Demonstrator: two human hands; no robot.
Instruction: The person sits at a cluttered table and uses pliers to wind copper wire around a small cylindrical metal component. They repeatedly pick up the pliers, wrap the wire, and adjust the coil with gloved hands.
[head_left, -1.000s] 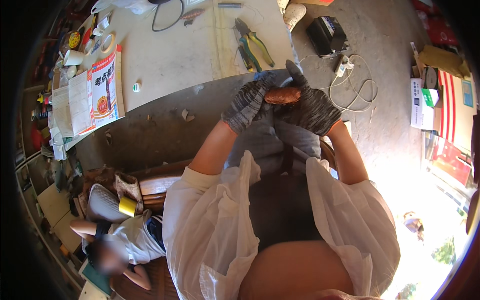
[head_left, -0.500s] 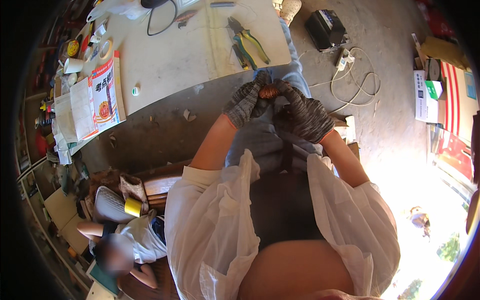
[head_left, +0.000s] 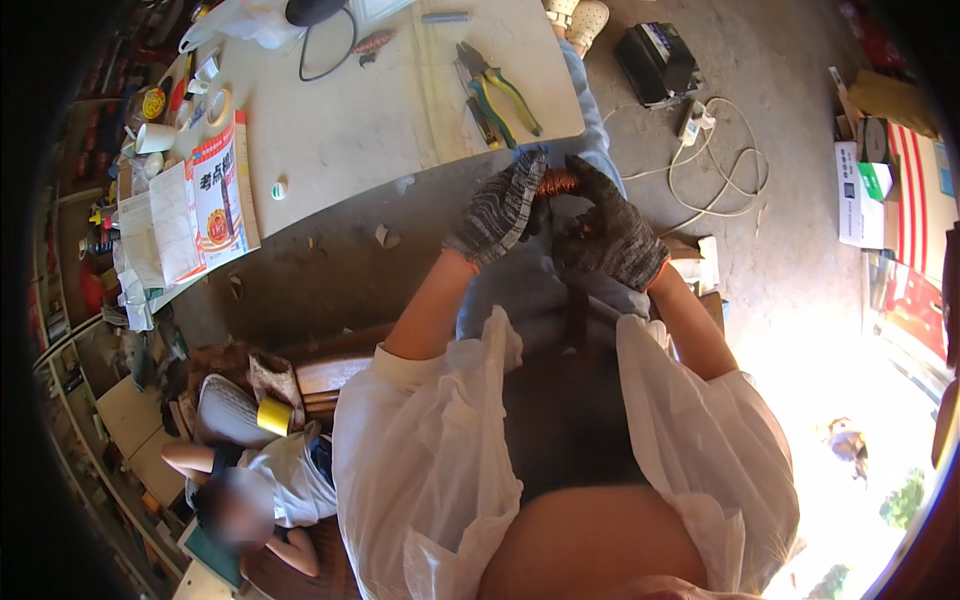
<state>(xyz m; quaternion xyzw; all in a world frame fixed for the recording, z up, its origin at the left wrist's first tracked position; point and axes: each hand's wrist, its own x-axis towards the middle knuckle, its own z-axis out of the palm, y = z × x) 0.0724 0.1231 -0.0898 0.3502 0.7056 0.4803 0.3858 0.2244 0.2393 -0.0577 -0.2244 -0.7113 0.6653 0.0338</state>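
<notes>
A reddish-brown coil of copper wire is between my two hands, above my lap at the table's near edge. My left hand, in a dark grey knitted glove, is closed on the coil's left end. My right hand, gloved alike, has its fingers bent round the right end, and its palm side is in shadow. Pliers with green and yellow handles lie on the table just beyond my hands. Beside them is a slim tool with a dark and yellow handle.
On the pale table are a book, tape rolls, a small white cap and another copper-coloured piece. A black box and a corded power strip lie on the floor. Another person reclines at lower left.
My hands have opened out a little around the coil, showing more of it. My left hand's fingers are straighter and turned upward. The whole view has shifted slightly.
</notes>
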